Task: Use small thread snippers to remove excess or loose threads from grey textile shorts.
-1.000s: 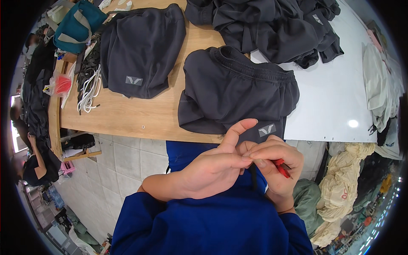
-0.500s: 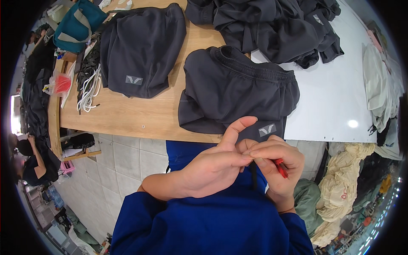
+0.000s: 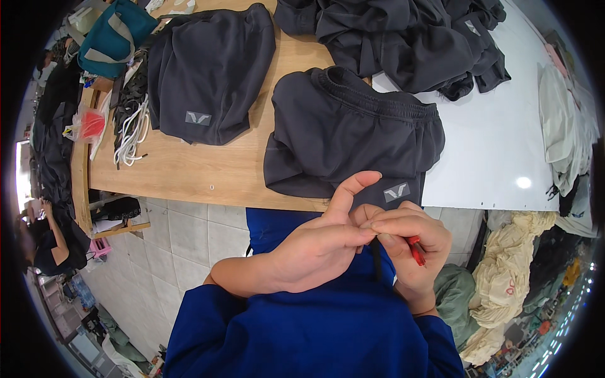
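We keep a small red hand tool (image 3: 415,251) in our right hand (image 3: 413,242), its grip clamped round it, fingertips touching our left hand (image 3: 312,255); whether the left grip closes on anything, we cannot tell. A dark grey elastic-waisted garment (image 3: 353,138) lies just beyond, at the near edge of the tabletop (image 3: 189,170).

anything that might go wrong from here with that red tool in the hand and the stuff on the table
1. The red tool is tucked in the right hand while its fingertips meet those of the left hand; it might slip or poke the palm.
2. The near garment lies at the table edge, so a forearm could drag it off.
3. The loosely looped white cords might tangle.
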Tool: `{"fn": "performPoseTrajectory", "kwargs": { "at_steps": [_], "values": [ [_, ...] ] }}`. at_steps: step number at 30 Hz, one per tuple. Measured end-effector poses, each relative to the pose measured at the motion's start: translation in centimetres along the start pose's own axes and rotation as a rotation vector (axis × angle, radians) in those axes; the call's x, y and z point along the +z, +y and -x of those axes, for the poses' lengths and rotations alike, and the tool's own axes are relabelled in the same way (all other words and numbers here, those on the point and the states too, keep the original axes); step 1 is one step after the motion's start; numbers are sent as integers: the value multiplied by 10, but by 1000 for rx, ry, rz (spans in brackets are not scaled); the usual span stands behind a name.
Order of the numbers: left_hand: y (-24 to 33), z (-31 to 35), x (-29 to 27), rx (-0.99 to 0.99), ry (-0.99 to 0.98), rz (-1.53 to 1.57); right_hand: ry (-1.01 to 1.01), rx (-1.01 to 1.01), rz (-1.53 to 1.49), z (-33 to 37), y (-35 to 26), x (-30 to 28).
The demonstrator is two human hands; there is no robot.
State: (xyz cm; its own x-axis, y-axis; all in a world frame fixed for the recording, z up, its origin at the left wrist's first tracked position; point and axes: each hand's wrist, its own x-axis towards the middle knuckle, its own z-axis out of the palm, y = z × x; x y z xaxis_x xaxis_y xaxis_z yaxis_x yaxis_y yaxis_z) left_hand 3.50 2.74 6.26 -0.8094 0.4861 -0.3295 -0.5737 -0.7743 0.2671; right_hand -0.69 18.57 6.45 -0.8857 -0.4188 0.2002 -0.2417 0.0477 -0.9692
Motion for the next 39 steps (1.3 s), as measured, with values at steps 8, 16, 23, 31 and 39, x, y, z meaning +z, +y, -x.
{"fn": "performPoseTrajectory", "kwargs": {
  "at_steps": [8,16,23,31,39],
  "values": [
    [-1,1,-1,5,1,6,9,-11,16,1,0,1],
    [-1,1,-1,0,-26,2,0,-18,11,1,-1,0],
    [2,2,-2,4,-87,-6,-20,-29,-26,-1,-1,-1],
    [1,-1,-11,31,-222,-9,-67,-68,-148,-2,2,0],
    [3,-3,-8,-3,-176,-50,-78,7,-245,0,6,-1]
  ]
}}
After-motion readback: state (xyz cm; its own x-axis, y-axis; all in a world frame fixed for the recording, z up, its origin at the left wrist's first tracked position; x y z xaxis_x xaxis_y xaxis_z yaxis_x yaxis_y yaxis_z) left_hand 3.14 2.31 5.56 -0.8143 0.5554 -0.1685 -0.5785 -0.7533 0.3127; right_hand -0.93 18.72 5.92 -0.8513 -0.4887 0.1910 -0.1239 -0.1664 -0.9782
